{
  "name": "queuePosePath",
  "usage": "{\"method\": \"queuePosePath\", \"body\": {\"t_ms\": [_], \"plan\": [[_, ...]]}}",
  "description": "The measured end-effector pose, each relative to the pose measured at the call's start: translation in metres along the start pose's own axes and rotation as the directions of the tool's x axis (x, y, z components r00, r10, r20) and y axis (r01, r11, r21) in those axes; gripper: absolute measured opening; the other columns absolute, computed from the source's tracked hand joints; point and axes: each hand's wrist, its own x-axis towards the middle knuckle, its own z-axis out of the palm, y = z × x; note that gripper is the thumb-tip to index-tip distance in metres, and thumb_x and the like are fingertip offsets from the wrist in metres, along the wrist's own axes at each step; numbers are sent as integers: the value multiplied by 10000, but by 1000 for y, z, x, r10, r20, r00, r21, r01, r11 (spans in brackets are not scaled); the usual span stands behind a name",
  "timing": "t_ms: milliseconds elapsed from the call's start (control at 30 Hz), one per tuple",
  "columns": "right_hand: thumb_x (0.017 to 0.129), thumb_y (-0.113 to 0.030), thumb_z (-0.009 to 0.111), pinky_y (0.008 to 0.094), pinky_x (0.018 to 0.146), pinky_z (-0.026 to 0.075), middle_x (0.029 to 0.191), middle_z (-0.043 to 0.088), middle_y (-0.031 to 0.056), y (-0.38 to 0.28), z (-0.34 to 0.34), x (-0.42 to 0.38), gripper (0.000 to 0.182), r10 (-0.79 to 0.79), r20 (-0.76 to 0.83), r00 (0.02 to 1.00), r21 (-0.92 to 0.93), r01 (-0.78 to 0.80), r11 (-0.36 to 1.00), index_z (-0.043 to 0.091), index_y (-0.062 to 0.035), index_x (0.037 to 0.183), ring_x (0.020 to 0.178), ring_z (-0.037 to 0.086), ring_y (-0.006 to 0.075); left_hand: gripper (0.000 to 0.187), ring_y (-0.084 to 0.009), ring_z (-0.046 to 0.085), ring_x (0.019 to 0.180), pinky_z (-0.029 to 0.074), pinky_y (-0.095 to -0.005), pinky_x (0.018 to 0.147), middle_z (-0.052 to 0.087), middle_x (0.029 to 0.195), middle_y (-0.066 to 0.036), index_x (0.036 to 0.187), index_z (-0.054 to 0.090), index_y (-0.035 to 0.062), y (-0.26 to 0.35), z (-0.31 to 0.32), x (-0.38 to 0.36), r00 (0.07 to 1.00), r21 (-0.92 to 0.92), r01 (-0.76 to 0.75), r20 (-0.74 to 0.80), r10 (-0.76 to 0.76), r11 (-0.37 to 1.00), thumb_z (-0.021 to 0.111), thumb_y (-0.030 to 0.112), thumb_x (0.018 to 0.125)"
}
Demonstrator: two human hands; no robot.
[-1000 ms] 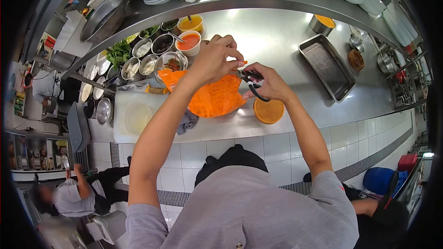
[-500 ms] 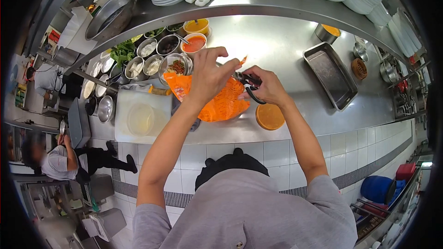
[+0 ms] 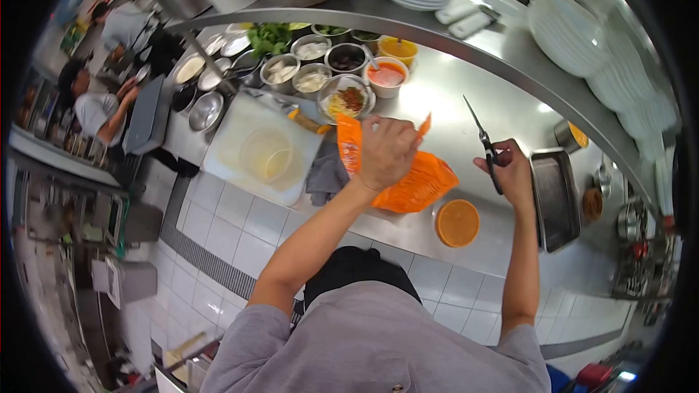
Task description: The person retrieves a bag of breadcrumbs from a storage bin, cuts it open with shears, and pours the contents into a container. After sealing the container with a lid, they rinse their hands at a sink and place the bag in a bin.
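My left hand [image 3: 388, 151] is closed around the upper part of an orange plastic bag [image 3: 421, 184]. A strip of the bag sticks up beyond my fingers, and the hand hides part of its top. To the right, apart from the bag, my right hand [image 3: 513, 172] grips a pair of scissors [image 3: 485, 138] by the black handles. Their blades look closed and point away from me. Just right of the bag stands a round orange-topped tub [image 3: 457, 223]. A grey cloth [image 3: 327, 176] lies to the bag's left.
A white cutting board [image 3: 226, 153] carries a clear plastic container [image 3: 266, 156]. Behind are several ingredient bowls, including a tub of red sauce [image 3: 386, 75]. A metal baking tray [image 3: 557, 200] lies at right. A steel shelf [image 3: 408, 25] with plates overhangs the counter. Co-workers [image 3: 98, 105] stand at left.
My right hand has drawn the scissors away from the bag to the right. My left hand keeps hold of the bag. The camera view has turned and shifted.
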Motion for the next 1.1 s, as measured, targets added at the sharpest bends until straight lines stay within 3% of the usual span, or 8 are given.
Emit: {"method": "queuePosePath", "body": {"t_ms": [167,267,333,433,500,700,900,1100], "plan": [[851,-128,710,235,520,422,804,695,57,-66,48,89,345,-271,399,876,253,179,951,571,-10,1145,629,582,72,209,-224,584,764,380,-438,764,615,884,-24,930,543,123,7,-19,-13,998,65,-19,55,16,998,694,123,785],[866,-133,710,225,583,452,827,668,36,-147,106,131,283,-270,553,788,95,263,960,595,-22,1100,697,598,71,185,-206,567,711,397,-396,709,604,835,-23,881,554,119,11,-18,-28,998,8,-8,64,8,1000,704,137,774],[789,-204,744,281,622,470,799,662,52,-186,165,163,283,-529,461,713,-14,602,799,627,-28,976,707,602,120,169,-196,539,655,398,-354,647,580,778,-16,852,565,112,13,-17,-29,1000,-38,-12,26,13,999,709,147,770],[756,-204,723,349,704,509,849,674,141,-266,246,185,298,-541,496,680,-41,640,767,635,-26,978,774,650,229,158,-191,536,640,391,-340,610,562,744,-15,886,584,110,16,-19,-23,999,-74,-30,35,33,997,682,180,783],[754,-124,666,416,734,534,916,686,195,-306,303,204,251,-767,422,483,-134,870,475,658,-11,978,844,681,330,172,-186,561,686,404,-342,625,593,770,-34,912,611,112,21,-8,-32,982,-111,12,190,9,994,654,223,787],[807,-114,611,429,771,572,1020,705,169,-404,435,222,173,-603,670,433,-377,898,227,737,-63,915,958,691,325,253,-210,563,771,448,-357,725,586,791,-68,1006,643,71,36,33,-79,986,-358,111,155,-58,927,602,240,822],[830,-91,578,428,752,572,1035,712,159,-424,499,233,211,-589,669,453,-345,891,294,753,-76,946,943,697,330,323,-261,581,901,471,-405,811,614,944,-146,1102,628,58,28,26,-70,943,-523,223,328,-47,823,583,234,835],[816,-161,620,418,726,561,906,639,143,-398,411,169,147,-676,733,76,-97,995,7,684,-32,849,839,648,339,376,-307,585,998,481,-444,888,610,1075,-216,1204,596,52,-6,-16,-19,670,-554,336,709,220,762,551,198,861]]}}
